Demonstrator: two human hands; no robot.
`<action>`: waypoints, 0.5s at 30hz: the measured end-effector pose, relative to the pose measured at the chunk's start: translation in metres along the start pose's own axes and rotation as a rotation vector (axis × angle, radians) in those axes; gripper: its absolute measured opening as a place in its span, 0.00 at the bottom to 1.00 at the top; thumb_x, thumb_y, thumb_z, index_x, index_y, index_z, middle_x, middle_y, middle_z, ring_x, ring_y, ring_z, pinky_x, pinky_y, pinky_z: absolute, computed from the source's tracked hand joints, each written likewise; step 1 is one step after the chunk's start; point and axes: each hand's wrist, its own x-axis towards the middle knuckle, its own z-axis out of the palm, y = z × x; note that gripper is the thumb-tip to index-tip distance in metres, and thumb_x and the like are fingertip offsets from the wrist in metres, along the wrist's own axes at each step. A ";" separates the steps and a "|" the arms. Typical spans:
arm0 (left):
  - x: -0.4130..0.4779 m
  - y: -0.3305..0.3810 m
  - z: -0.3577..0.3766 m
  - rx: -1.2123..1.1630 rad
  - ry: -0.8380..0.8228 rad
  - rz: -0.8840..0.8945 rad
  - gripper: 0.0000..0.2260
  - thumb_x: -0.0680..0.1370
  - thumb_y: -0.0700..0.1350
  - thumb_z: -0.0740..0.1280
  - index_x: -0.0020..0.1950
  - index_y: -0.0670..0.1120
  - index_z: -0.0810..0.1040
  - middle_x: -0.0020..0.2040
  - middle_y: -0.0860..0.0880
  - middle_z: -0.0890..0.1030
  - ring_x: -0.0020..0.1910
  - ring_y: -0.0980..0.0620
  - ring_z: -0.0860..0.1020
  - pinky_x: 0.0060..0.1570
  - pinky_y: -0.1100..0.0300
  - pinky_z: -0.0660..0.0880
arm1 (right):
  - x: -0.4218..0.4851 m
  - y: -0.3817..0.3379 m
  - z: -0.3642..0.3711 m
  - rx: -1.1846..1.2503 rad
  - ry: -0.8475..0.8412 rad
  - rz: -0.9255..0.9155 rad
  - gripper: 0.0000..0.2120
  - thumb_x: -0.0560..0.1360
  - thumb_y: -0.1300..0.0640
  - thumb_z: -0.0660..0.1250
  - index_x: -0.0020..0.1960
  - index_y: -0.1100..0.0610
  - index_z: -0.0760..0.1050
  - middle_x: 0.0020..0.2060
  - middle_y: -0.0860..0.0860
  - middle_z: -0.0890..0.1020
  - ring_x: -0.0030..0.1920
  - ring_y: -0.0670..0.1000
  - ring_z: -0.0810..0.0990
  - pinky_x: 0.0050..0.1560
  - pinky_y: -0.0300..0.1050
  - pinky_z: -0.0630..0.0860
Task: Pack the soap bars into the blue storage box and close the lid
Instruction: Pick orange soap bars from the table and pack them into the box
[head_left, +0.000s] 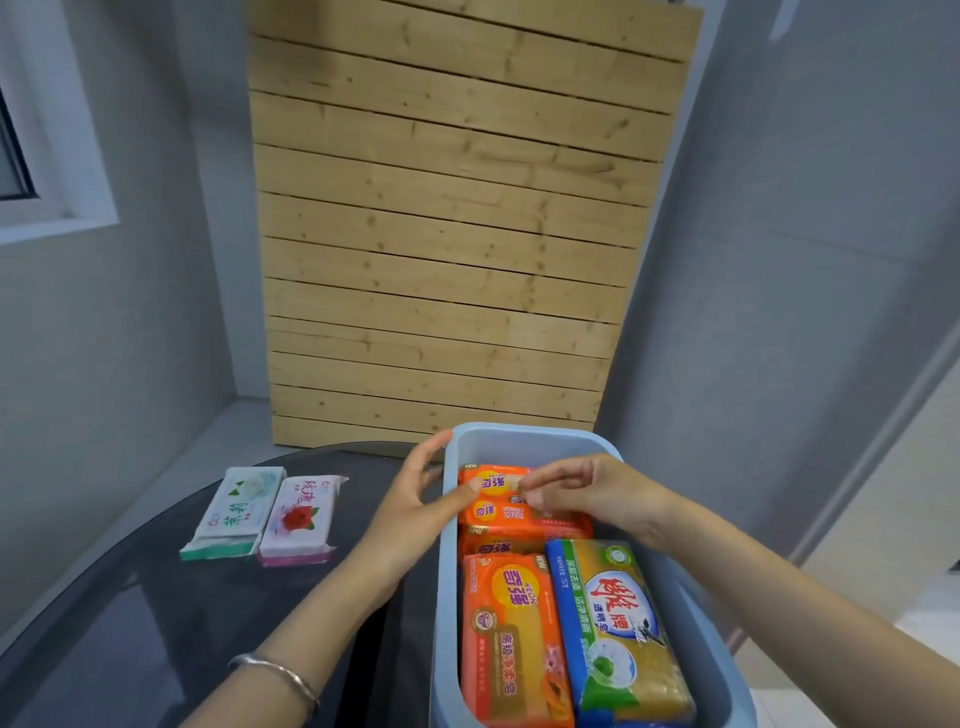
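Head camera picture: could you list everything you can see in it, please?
storage box: one, pale blue, open, on the table's right side
orange soap bars: at least three, in the box
green-and-yellow soap bar: one, box's near right
white-green soap bar: one, on the table, left
white-pink soap bar: one, beside it
table: one, dark, round
slatted panel: one, pale wood, against the back wall
window: one, white frame, far left
bracelet: one, silver, left wrist
left hand: thumb on the far orange bar, fingers straight at the box rim
right hand: fingers pinch that far bar
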 end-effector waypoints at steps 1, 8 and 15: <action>0.002 0.002 -0.001 0.045 -0.040 -0.046 0.32 0.71 0.50 0.71 0.71 0.61 0.59 0.64 0.53 0.74 0.61 0.53 0.76 0.43 0.65 0.78 | -0.001 -0.001 0.000 -0.034 -0.007 -0.001 0.12 0.70 0.52 0.72 0.53 0.52 0.82 0.50 0.51 0.86 0.51 0.51 0.85 0.50 0.42 0.82; 0.020 0.012 0.002 0.208 -0.207 -0.399 0.20 0.72 0.45 0.71 0.63 0.45 0.72 0.54 0.45 0.82 0.52 0.48 0.81 0.54 0.52 0.78 | 0.000 -0.006 -0.007 -0.379 -0.092 -0.032 0.18 0.70 0.50 0.73 0.58 0.55 0.80 0.54 0.51 0.84 0.51 0.49 0.84 0.51 0.39 0.81; 0.018 0.010 0.007 0.202 -0.176 -0.352 0.11 0.75 0.41 0.67 0.56 0.47 0.74 0.54 0.44 0.82 0.52 0.47 0.80 0.55 0.53 0.77 | 0.012 0.001 -0.002 -0.462 -0.078 -0.150 0.18 0.69 0.51 0.74 0.57 0.56 0.80 0.52 0.52 0.84 0.50 0.49 0.84 0.49 0.38 0.81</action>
